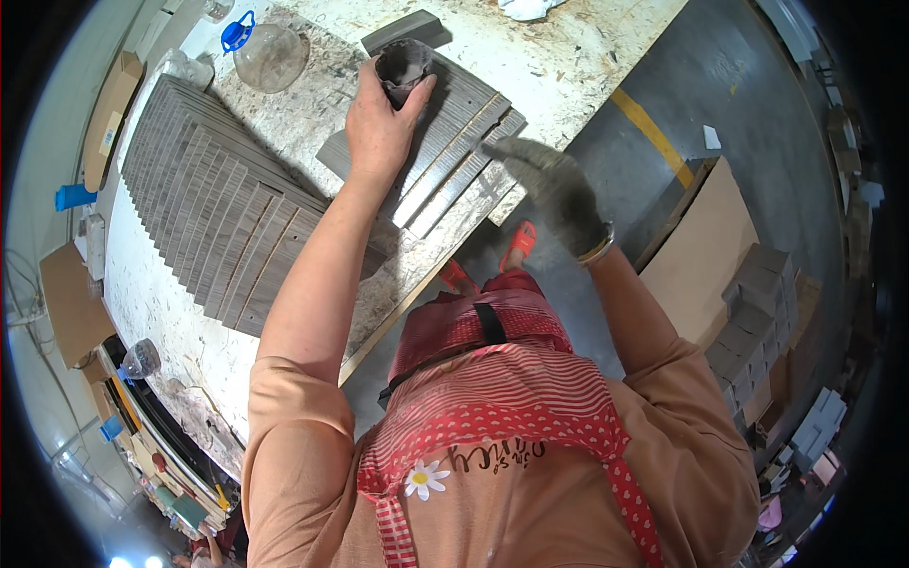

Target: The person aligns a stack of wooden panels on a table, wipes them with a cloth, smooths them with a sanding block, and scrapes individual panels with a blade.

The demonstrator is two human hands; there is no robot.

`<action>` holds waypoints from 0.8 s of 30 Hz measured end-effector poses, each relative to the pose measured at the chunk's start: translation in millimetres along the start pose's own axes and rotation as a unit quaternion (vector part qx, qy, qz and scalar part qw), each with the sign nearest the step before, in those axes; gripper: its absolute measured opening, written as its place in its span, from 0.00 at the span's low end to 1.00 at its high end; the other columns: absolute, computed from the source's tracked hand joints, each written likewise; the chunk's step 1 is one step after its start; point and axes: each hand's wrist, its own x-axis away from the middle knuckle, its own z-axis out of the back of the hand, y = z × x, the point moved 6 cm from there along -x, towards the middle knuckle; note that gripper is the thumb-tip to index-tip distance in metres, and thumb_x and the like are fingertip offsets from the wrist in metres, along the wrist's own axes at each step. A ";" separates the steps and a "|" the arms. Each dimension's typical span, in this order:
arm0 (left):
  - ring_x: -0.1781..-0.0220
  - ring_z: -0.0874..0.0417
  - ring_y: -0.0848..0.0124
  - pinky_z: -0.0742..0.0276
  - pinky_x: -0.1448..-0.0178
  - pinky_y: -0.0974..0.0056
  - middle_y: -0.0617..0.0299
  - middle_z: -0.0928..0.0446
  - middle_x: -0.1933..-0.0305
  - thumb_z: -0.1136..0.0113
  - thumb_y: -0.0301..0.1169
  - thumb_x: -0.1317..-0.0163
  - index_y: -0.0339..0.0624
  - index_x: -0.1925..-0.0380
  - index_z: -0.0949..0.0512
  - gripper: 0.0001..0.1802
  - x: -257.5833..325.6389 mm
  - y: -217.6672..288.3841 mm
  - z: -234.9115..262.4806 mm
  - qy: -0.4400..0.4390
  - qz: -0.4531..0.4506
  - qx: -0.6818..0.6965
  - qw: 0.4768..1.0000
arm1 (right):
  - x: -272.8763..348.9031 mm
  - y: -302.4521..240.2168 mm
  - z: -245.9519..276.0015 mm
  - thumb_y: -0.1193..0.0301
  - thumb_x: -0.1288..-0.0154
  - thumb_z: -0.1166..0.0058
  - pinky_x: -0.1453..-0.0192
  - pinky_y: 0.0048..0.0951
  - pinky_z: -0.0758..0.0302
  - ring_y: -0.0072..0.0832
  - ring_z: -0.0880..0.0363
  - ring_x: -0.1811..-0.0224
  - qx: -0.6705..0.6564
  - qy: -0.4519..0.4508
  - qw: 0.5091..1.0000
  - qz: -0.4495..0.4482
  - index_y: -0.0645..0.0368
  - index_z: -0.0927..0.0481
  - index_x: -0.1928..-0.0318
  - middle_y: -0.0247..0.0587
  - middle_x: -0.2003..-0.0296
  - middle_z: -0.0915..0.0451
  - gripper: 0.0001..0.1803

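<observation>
My bare left hand (379,128) is wrapped round a dark, rough-rimmed cup (404,64) and holds it over a grey wood-grain board (445,123). The cup's mouth faces up; its contents are too dim to name. Two pale grooves run along the board near its right end. My right hand (554,185) wears a dark, stained work glove. Its fingers stretch left toward the board's grooved end, with nothing visible in them; whether the fingertips touch the board cannot be made out. Another grey piece (407,31) lies beyond the cup.
A fanned stack of similar grooved boards (218,208) covers the table (568,47) on the left. Behind it stands a clear jug (270,59) with a blue cap. Cardboard (705,222) and stacked grey boxes (757,327) stand on the floor at right.
</observation>
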 end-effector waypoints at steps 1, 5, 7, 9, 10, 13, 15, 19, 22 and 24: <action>0.56 0.17 0.52 0.24 0.50 0.54 0.49 0.18 0.59 0.34 0.47 0.44 0.38 0.47 0.32 0.32 0.4 -0.7 0.5 0.002 -0.002 -0.003 1.000 | 3.3 0.7 -1.6 0.70 0.33 0.49 0.45 0.30 0.25 0.38 0.20 0.50 0.001 0.000 1.000 0.000 0.62 0.19 0.50 0.49 0.53 0.19 0.14; 0.55 0.17 0.51 0.24 0.50 0.54 0.48 0.19 0.58 0.34 0.47 0.45 0.37 0.46 0.32 0.34 0.1 -1.6 -1.1 -0.001 0.000 -0.001 1.000 | 5.6 -4.2 0.3 0.70 0.32 0.50 0.44 0.30 0.27 0.37 0.21 0.49 0.038 0.016 0.999 0.026 0.58 0.20 0.49 0.49 0.51 0.20 0.14; 0.55 0.17 0.51 0.24 0.50 0.54 0.47 0.19 0.58 0.33 0.48 0.45 0.37 0.46 0.32 0.34 0.3 -4.9 -0.7 0.001 -0.002 0.007 1.000 | 1.9 -0.2 10.5 0.71 0.33 0.50 0.44 0.30 0.27 0.36 0.21 0.49 -0.009 0.063 0.997 -0.045 0.60 0.20 0.49 0.48 0.51 0.20 0.15; 0.55 0.17 0.51 0.24 0.50 0.54 0.47 0.19 0.58 0.33 0.48 0.45 0.37 0.46 0.33 0.34 0.0 -4.3 -1.3 0.001 -0.005 0.016 1.000 | -4.1 12.4 21.3 0.71 0.33 0.50 0.43 0.30 0.27 0.37 0.21 0.48 0.005 0.094 0.994 -0.050 0.63 0.21 0.49 0.49 0.51 0.20 0.15; 0.55 0.17 0.51 0.24 0.50 0.54 0.46 0.19 0.58 0.33 0.48 0.45 0.36 0.46 0.33 0.35 0.0 -3.4 -1.6 0.000 -0.005 0.014 1.000 | -6.6 18.5 23.4 0.71 0.33 0.49 0.42 0.30 0.27 0.37 0.21 0.48 0.064 0.079 0.995 -0.005 0.64 0.21 0.49 0.49 0.51 0.20 0.15; 0.55 0.18 0.50 0.24 0.50 0.53 0.46 0.19 0.58 0.33 0.48 0.45 0.36 0.45 0.33 0.35 -0.8 -2.7 -2.3 0.000 -0.007 0.006 1.000 | -5.8 32.9 14.0 0.70 0.33 0.49 0.42 0.30 0.27 0.37 0.21 0.48 0.055 0.062 0.997 -0.004 0.65 0.22 0.48 0.50 0.51 0.20 0.16; 0.55 0.18 0.50 0.24 0.50 0.53 0.46 0.19 0.58 0.33 0.48 0.45 0.36 0.45 0.33 0.35 -0.5 -3.0 -2.3 0.001 -0.011 0.002 1.000 | -3.8 36.5 5.2 0.69 0.33 0.49 0.42 0.29 0.27 0.37 0.21 0.48 -0.012 0.060 0.997 -0.047 0.65 0.22 0.48 0.50 0.51 0.20 0.17; 0.55 0.18 0.51 0.24 0.50 0.54 0.47 0.19 0.58 0.33 0.48 0.45 0.36 0.45 0.33 0.35 0.3 -4.6 -1.4 0.001 -0.007 0.008 1.000 | 12.9 15.1 -20.8 0.68 0.32 0.48 0.44 0.27 0.28 0.31 0.21 0.51 -0.104 0.005 0.990 -0.091 0.67 0.22 0.48 0.50 0.53 0.19 0.17; 0.55 0.18 0.52 0.24 0.50 0.54 0.47 0.19 0.58 0.33 0.48 0.44 0.36 0.45 0.33 0.35 1.1 -1.4 -0.3 -0.005 -0.001 0.013 1.000 | 25.2 -3.0 -31.3 0.72 0.34 0.47 0.50 0.25 0.26 0.24 0.22 0.58 -0.079 -0.046 0.996 -0.011 0.67 0.24 0.46 0.46 0.54 0.19 0.17; 0.55 0.17 0.53 0.24 0.50 0.54 0.47 0.19 0.58 0.33 0.48 0.44 0.36 0.45 0.33 0.35 0.3 0.4 -0.6 -0.010 -0.001 0.015 1.000 | 27.1 14.1 -29.0 0.75 0.36 0.47 0.52 0.27 0.25 0.26 0.21 0.59 -0.015 -0.067 0.997 0.028 0.65 0.25 0.45 0.45 0.55 0.19 0.19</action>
